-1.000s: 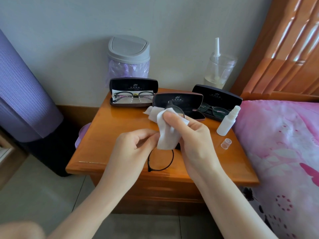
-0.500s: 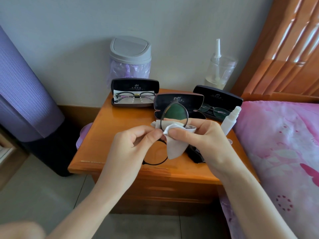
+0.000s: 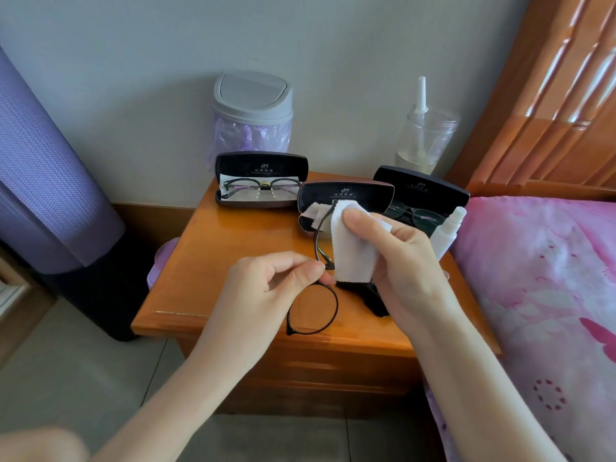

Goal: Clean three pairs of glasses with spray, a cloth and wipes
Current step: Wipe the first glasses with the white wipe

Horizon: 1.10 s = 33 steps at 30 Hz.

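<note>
1. Each glasses case carries a pale logo and a line of small print inside its raised lid; the logo looks like "CM", and the print is too small to read.
2. The left hand (image 3: 266, 288) pinches the bridge of the round black glasses (image 3: 313, 308) between thumb and forefinger, clamped on the frame, above the front of the nightstand (image 3: 213, 261).
3. The right hand (image 3: 400, 268) is closed on a white cloth (image 3: 353, 248) folded over the upper lens, thumb on the cloth's face.
4. The left case (image 3: 260, 181) holds a second pair on a white cloth; the middle case (image 3: 346, 198) sits open behind the hands; the right case (image 3: 421, 195) holds a third pair.
5. A white spray bottle (image 3: 446, 231) stands just beside the right case, near the bed.
6. The nightstand is glossy orange wood against a pale wall, with a small grey-lidded bin (image 3: 251, 118) and a clear jar (image 3: 426, 141) at the back.
7. A pink floral bedsheet (image 3: 546, 295) lies to the right, a wooden headboard (image 3: 550, 95) above it, and a grey tiled floor (image 3: 66, 378) below.
</note>
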Each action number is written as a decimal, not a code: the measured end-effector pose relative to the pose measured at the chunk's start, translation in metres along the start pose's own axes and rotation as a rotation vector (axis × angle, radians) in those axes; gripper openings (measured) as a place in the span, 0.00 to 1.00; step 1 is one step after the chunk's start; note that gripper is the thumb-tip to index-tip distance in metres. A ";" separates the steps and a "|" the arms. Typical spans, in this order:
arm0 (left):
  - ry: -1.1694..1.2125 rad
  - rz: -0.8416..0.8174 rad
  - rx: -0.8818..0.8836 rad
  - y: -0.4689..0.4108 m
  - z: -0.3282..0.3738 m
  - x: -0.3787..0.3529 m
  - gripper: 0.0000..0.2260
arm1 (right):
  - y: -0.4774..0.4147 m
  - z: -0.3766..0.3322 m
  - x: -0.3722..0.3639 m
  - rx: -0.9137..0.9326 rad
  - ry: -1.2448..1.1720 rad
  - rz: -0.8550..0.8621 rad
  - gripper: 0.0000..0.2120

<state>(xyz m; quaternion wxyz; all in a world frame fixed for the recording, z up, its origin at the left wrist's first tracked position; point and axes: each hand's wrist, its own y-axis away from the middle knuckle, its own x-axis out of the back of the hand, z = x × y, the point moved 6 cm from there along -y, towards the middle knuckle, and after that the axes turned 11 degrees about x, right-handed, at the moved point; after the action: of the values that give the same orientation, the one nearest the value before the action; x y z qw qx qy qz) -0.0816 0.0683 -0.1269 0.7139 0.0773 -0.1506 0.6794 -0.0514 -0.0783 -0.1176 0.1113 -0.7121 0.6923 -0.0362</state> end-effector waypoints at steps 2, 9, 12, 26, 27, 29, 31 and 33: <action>-0.009 -0.004 0.001 0.000 0.000 0.000 0.11 | 0.000 0.000 -0.003 0.006 0.014 -0.004 0.09; 0.032 0.019 -0.013 0.002 0.002 -0.001 0.07 | 0.003 -0.001 -0.012 0.040 0.032 -0.087 0.12; 0.066 0.043 -0.010 0.002 0.003 0.002 0.07 | 0.007 0.001 -0.014 0.041 0.076 -0.144 0.08; -0.003 0.047 -0.045 0.002 0.007 0.006 0.06 | 0.010 -0.004 -0.004 0.058 0.145 -0.256 0.09; -0.021 0.045 -0.051 0.002 0.007 0.007 0.06 | 0.010 -0.003 -0.006 0.058 0.136 -0.244 0.09; -0.026 0.034 -0.045 0.001 0.006 0.007 0.05 | 0.008 0.001 -0.011 0.052 0.103 -0.207 0.09; -0.024 0.026 -0.040 0.001 0.004 0.006 0.05 | 0.006 0.005 -0.013 0.044 0.080 -0.165 0.09; -0.022 0.031 -0.042 0.002 0.003 0.005 0.06 | 0.005 0.007 -0.015 0.027 0.063 -0.136 0.08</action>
<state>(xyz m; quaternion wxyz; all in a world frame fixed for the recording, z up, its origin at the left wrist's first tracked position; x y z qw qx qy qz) -0.0837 0.0725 -0.1221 0.7030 0.0674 -0.1741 0.6862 -0.0549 -0.0631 -0.1237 0.0964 -0.7544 0.6449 -0.0754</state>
